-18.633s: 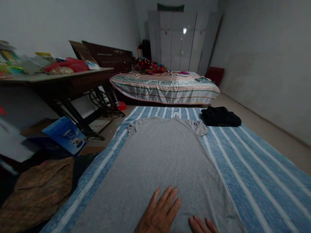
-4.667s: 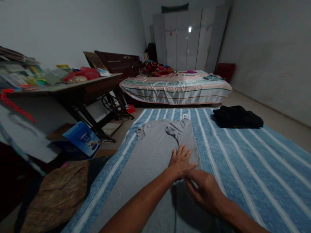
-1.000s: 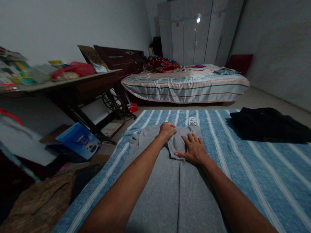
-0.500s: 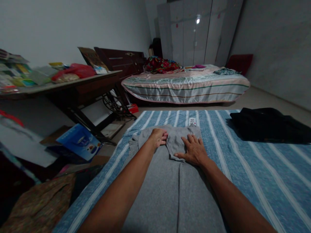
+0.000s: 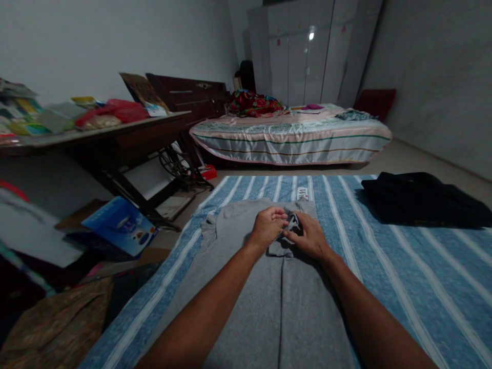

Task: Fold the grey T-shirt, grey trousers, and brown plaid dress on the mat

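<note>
A grey garment (image 5: 249, 297) lies spread lengthwise before me on a blue sheet with white stripes (image 5: 369, 246). Near its far end, my left hand (image 5: 268, 225) is closed on a bunched part of the grey cloth. My right hand (image 5: 309, 236) grips the same gathered part from the other side, thumb toward the left hand. Small pale strips, perhaps a drawstring or a tag, show between the fingers; I cannot make out which. A ruffled edge of the garment sticks out at its far left corner.
A folded black garment (image 5: 423, 200) rests on the sheet at the right. Beyond is a bed (image 5: 292, 136) with a red patterned blanket (image 5: 253, 102). At the left stand a cluttered sewing-machine table (image 5: 126, 128) and a blue box (image 5: 121, 225).
My left hand has moved right, close to my right hand. The right hand, flat on the cloth before, has curled its fingers, and the cloth between the hands is now bunched and lifted.
</note>
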The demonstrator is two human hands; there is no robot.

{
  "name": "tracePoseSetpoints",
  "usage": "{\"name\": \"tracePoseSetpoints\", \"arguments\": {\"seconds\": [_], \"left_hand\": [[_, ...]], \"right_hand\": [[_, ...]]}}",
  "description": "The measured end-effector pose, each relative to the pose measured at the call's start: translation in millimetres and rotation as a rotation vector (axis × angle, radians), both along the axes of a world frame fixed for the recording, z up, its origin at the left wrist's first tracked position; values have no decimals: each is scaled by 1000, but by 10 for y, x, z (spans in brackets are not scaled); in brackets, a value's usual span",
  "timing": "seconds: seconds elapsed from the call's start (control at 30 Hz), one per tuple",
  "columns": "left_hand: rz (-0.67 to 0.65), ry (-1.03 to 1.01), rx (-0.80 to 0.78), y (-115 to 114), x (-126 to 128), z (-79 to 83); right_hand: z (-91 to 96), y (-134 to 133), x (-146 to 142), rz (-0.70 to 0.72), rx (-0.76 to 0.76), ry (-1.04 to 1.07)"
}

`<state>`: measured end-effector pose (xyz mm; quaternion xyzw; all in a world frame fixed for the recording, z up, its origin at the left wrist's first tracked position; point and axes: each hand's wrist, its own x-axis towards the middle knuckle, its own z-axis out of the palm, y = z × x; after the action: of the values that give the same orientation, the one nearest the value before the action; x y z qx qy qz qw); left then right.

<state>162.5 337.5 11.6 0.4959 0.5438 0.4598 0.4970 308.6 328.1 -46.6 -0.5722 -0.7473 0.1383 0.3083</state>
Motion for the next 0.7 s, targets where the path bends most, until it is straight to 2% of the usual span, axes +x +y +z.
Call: {"name": "tracePoseSetpoints", "arguments": {"seconds": [0.2, 0.43, 0.53, 0.7], "left_hand": [[-4, 87, 55, 40, -29, -166], [-91, 325, 171, -16, -63, -248], [-145, 436, 222, -43, -56, -277], [-215, 611, 288, -41, -74, -320]], "right_hand": [[10, -9, 12, -28, -53, 287], [-41, 25, 62, -112, -46, 547], [-60, 41, 66, -73, -42, 517], [-50, 46, 72, 27, -89, 324]]}}
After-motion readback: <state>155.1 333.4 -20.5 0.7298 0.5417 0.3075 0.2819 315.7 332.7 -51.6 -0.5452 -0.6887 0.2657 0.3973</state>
